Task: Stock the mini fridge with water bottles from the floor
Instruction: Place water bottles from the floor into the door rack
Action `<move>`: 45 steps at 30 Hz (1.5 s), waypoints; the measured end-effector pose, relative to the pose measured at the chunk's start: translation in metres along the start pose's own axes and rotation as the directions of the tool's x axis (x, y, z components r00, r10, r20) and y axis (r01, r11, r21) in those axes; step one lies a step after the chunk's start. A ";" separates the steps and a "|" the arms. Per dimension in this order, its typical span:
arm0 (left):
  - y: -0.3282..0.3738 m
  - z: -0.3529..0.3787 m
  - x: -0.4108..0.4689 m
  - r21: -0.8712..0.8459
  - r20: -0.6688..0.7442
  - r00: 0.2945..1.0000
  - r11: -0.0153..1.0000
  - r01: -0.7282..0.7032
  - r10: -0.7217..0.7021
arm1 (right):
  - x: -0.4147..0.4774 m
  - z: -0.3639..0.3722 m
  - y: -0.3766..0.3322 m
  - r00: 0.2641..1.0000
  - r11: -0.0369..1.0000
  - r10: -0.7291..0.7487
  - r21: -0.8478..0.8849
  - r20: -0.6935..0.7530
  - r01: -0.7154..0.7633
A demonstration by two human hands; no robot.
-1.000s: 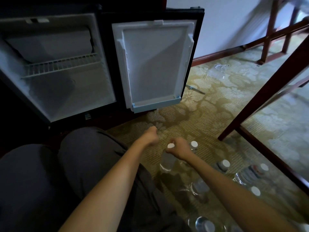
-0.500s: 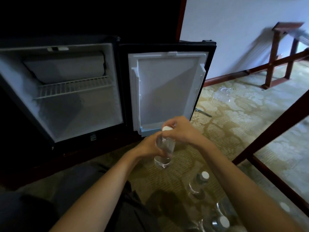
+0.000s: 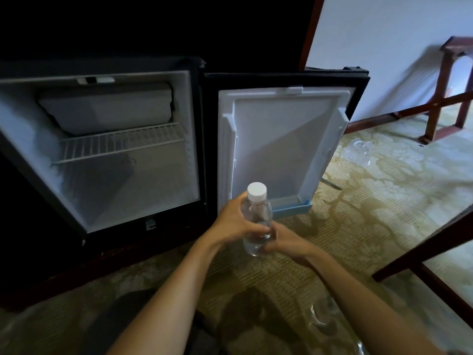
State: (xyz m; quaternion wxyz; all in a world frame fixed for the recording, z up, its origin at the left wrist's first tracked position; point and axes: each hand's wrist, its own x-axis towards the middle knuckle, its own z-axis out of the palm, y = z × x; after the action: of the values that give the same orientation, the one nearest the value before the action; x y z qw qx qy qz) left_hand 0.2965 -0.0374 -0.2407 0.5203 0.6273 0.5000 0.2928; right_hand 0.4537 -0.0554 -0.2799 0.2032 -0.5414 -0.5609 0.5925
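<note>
A clear water bottle (image 3: 256, 211) with a white cap is held upright in front of the open fridge door (image 3: 276, 139). My left hand (image 3: 234, 221) wraps its upper body from the left. My right hand (image 3: 284, 239) grips its lower part from the right. The mini fridge (image 3: 107, 180) stands open at left, with a wire shelf (image 3: 120, 142) and nothing on it. A pale blue door rack (image 3: 291, 207) runs along the door's bottom edge, just behind the bottle. Another bottle (image 3: 321, 313) stands on the carpet at lower right.
Patterned carpet (image 3: 384, 216) covers the floor. Crumpled clear plastic wrap (image 3: 361, 149) lies near the wall. A dark wooden furniture leg (image 3: 422, 252) crosses the right side, and a wooden stand (image 3: 450, 90) sits by the far wall. My knee is at the bottom edge.
The bottle was lifted from the floor group and raised toward the fridge door. My right hand moved from the cap down to the lower body; the view tilted up.
</note>
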 end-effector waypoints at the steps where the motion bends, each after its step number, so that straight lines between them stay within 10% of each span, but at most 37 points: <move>1: 0.003 -0.002 0.002 -0.024 0.047 0.999 1.000 -0.015 0.016 | 0.004 -0.002 -0.003 0.999 1.000 -0.025 -0.009 0.034 0.025; 6: 0.014 -0.015 0.023 -0.164 0.111 0.992 0.985 -0.043 0.062 | 0.028 -0.004 -0.012 0.990 0.992 -0.124 0.022 -0.067 0.126; 10: 0.011 -0.022 0.042 -0.346 -0.128 0.989 0.938 0.020 -0.068 | 0.063 -0.010 -0.007 0.928 0.986 -0.045 0.131 -0.369 0.100; 13: -0.012 -0.029 0.052 -0.164 -0.329 0.911 0.965 0.204 -0.249 | 0.089 -0.015 -0.006 0.849 0.984 0.019 0.160 -0.528 0.077; 22: -0.041 -0.038 0.053 0.041 -0.195 0.944 0.959 0.280 -0.267 | 0.157 -0.007 -0.003 0.825 0.981 -0.001 -0.159 -0.566 -0.107; 45: -0.044 -0.020 0.052 0.176 -0.114 0.933 0.918 0.356 -0.340 | 0.162 -0.005 0.013 0.876 0.977 0.097 -0.123 -0.473 -0.174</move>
State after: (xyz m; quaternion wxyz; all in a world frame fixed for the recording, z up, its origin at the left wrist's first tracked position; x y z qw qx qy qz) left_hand 0.2817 0.0162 -0.2842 0.4799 0.5636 0.6503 0.1708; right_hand 0.4095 0.0804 -0.3577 0.2446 -0.7199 -0.5027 0.4113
